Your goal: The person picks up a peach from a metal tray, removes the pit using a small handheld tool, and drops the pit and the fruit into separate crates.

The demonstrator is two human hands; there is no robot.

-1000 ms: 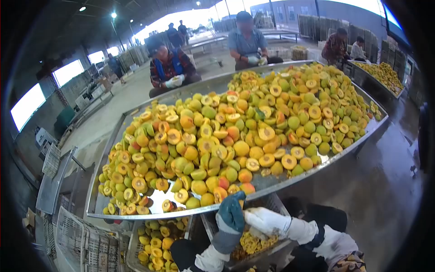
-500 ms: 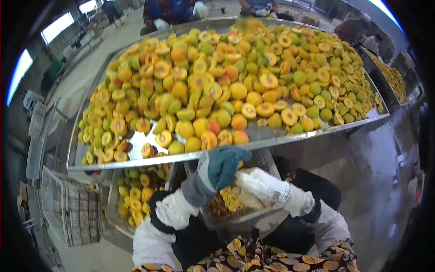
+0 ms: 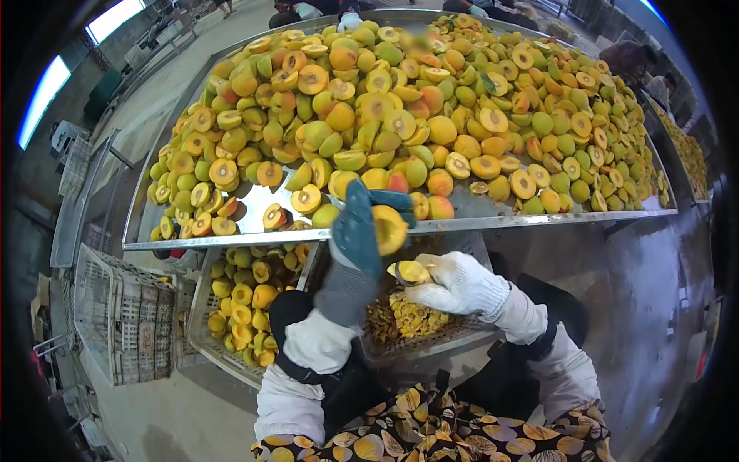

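My left hand (image 3: pixel 360 223), in a teal-coated glove with a grey cuff, is at the front edge of the metal table. It is closed on a hollowed peach half (image 3: pixel 390 230), cut face showing. Below and to the right, my right hand (image 3: pixel 462 283) wears a white knit glove. Its fingers pinch a small spoon-like tool (image 3: pixel 399 273) bearing a yellow piece of fruit (image 3: pixel 413 271); the handle is hidden by the glove. Under both hands stands a crate (image 3: pixel 481 339) holding yellow scraps (image 3: pixel 416 316).
A large heap of halved peaches (image 3: pixel 443 131) covers much of the raised-rim table (image 3: pixel 500 223). Another crate (image 3: pixel 202 323) of hollowed halves stands at lower left, beside stacked crates (image 3: pixel 127 323). Other people's gloved hands (image 3: pixel 349 21) work at the far edge.
My hands have moved apart from close together. The left has risen and turned, so its peach half shows; the right shows the tool with the yellow piece. The view has shifted slightly.
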